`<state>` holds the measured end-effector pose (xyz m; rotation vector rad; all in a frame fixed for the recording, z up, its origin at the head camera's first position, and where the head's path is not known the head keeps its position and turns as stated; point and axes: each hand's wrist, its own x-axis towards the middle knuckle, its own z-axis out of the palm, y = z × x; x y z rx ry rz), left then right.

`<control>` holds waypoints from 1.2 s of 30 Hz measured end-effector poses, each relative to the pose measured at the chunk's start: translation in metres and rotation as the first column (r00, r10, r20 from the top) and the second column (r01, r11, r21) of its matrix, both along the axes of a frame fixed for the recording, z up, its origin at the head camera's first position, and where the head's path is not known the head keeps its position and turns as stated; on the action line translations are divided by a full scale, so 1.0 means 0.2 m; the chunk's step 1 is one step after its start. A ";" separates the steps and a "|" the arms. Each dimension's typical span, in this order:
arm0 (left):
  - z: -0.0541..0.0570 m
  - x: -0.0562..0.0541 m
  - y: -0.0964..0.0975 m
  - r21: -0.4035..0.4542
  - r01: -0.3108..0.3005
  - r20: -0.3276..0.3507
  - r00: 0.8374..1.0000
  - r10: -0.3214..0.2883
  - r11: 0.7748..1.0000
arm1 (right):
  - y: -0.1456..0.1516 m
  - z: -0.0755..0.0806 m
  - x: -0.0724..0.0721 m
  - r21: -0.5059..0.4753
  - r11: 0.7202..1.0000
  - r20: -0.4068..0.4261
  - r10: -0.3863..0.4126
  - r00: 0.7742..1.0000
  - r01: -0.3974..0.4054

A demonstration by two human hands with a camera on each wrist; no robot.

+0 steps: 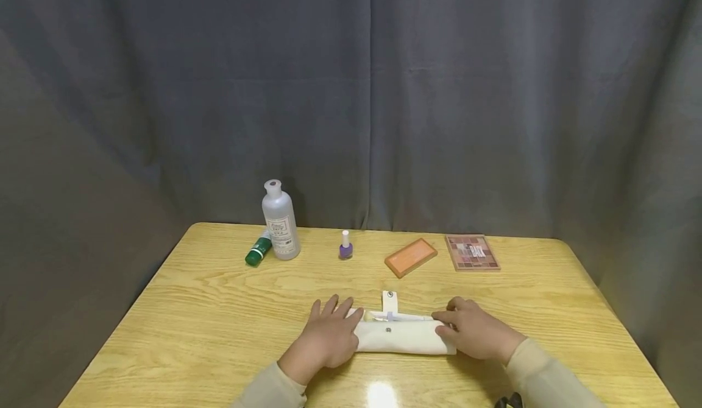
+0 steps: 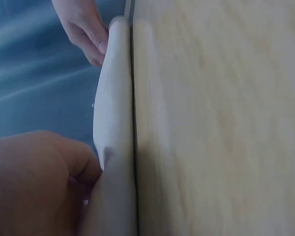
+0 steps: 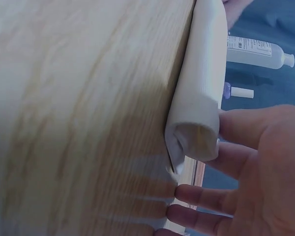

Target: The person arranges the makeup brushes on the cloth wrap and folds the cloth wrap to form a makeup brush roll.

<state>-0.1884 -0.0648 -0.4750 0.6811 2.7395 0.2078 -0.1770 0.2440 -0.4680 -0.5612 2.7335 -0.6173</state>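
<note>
A white fabric brush pouch (image 1: 406, 338) lies lengthwise near the front of the table, its snap strap (image 1: 390, 301) sticking up at the back. Along its opening shows a slim makeup brush (image 1: 411, 318) with a pale handle. My left hand (image 1: 331, 338) rests at the pouch's left end, fingers spread and fairly straight, the thumb side against the fabric. At the other end, my right hand (image 1: 479, 332) pinches the pouch's edge between thumb and forefinger. From the right wrist, the pouch's open rolled end (image 3: 199, 140) is visible, the other fingers reaching down beside it.
Behind the pouch stand a clear bottle (image 1: 282, 228) and a purple nail polish bottle (image 1: 345, 249). A green tube (image 1: 258, 251) lies by the larger bottle. An orange palette (image 1: 411, 257) and an eyeshadow palette (image 1: 473, 253) lie at back right. Grey curtains (image 1: 351, 91) surround the table.
</note>
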 end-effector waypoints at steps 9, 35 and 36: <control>-0.01 0.05 0.09 0.186 0.249 -0.187 0.959 -0.215 0.950 | 0.00 0.00 0.02 -0.016 0.995 -0.079 0.095 0.992 -0.096; -0.04 0.10 0.15 0.124 0.492 -0.352 0.834 -0.425 0.862 | -0.30 0.12 -0.18 0.080 0.995 0.158 0.038 0.987 -0.052; -0.04 0.10 0.15 0.124 0.496 -0.350 0.832 -0.430 0.859 | -0.31 0.11 -0.19 0.075 0.996 0.150 0.039 0.988 -0.050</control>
